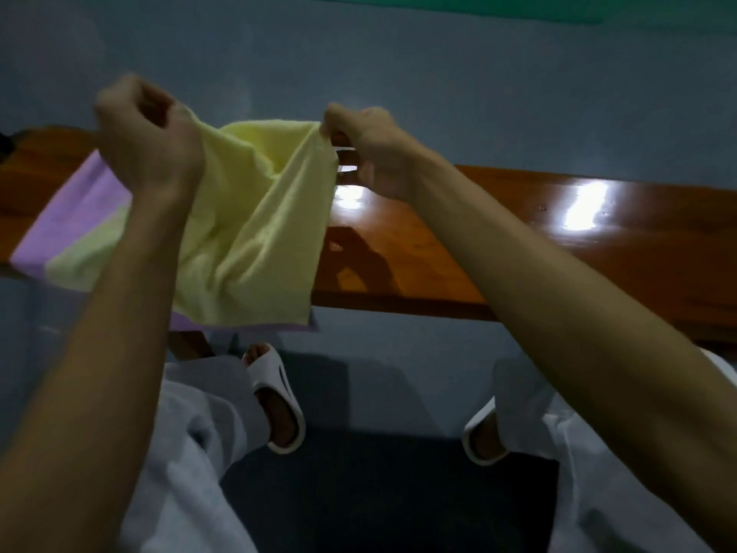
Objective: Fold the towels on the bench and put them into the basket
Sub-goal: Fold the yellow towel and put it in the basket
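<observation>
Lying flat at the left end of the tabletop (518, 233) is one purple towel (79, 201), its near corner hanging past the front edge. A pale yellow-green patch rests on it, and whether that is a second cloth cannot be told. Two hands are raised above the wood. The left hand (147, 137) is curled into a fist, knuckles up, gripping the upper left corner of one yellow towel (247, 217). This soft, nubby cloth sags in loose folds between the hands and drapes down over the purple one. The right hand (371, 149) pinches the upper right corner between thumb and fingertips, wrist bent downward. The glossy brown wooden plank runs rightward, catching bright glare. Below, two white slippers (279, 397) stand on the blue floor (399, 345).
</observation>
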Tool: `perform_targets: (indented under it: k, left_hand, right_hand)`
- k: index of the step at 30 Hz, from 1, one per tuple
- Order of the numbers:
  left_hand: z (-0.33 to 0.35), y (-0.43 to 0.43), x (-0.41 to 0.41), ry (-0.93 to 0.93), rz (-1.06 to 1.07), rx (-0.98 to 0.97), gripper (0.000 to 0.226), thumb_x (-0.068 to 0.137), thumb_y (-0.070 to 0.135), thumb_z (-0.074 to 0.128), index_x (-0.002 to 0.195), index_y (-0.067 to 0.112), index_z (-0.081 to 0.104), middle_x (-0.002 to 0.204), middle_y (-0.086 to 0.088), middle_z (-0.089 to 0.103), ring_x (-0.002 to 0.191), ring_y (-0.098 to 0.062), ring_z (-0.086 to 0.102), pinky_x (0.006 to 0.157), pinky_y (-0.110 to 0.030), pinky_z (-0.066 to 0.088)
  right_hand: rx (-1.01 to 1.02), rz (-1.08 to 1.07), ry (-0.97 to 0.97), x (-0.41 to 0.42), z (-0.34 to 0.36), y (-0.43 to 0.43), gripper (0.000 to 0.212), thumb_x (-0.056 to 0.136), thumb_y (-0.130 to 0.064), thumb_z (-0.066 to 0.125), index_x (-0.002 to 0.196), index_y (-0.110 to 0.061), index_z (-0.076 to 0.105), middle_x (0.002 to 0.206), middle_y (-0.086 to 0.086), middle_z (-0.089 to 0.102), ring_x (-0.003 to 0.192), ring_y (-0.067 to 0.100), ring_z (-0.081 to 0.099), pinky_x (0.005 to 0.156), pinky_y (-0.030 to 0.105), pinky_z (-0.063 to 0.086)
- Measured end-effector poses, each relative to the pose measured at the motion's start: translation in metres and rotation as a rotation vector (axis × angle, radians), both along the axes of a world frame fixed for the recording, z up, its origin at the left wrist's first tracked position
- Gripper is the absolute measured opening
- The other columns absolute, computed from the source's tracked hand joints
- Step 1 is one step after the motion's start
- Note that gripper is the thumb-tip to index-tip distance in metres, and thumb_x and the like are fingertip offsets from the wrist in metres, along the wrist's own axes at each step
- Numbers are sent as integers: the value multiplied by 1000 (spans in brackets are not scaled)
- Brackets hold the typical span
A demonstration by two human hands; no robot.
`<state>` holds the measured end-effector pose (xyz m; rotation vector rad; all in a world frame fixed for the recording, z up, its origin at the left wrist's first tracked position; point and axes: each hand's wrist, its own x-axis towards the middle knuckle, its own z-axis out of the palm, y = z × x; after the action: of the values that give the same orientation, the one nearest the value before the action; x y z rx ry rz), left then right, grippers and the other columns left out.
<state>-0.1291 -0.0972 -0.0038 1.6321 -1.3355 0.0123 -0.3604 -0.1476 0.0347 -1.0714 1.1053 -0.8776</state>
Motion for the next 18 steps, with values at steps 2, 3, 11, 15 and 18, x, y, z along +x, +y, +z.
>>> perform_targets:
  k: [2,3,11,15,18]
  left_hand:
    - [28,-34,-7,66,-42,-44,6,81,32,56,76,31,57,78,8,62,80,-11,65,74,-27,52]
    - [33,-43,-13,91,-71,-103,11,85,31,59,75,35,55,77,14,59,77,-2,61,72,-23,50]
    - [72,-34,-43,722,-666,-130,8,90,25,78,82,24,73,79,5,63,78,-17,53,70,-33,43]
    - [73,-33,-85,896,-854,-29,9,91,20,75,91,17,66,78,3,61,73,-11,51,69,-31,42]
    - [43,-23,-132,643,-852,141,11,95,20,68,88,23,60,75,11,61,70,-7,48,64,-32,39]
  right_hand:
    - [-27,-64,-161,-9,0,-1,19,95,-11,60,77,-7,61,63,2,51,60,19,54,68,37,49]
    - [-31,-98,-285,-14,1,0,13,92,-12,64,81,-5,64,64,3,49,61,18,50,69,37,47]
    - [-119,-188,-702,-85,17,15,23,86,-15,78,87,-1,59,75,12,51,72,27,54,78,40,47]
    - [-203,-286,-804,-161,31,30,20,84,-14,81,91,2,71,71,14,59,75,35,49,83,47,36]
    - [-57,-530,-701,-197,14,30,28,100,-19,46,82,-2,59,83,14,56,86,33,60,90,40,51]
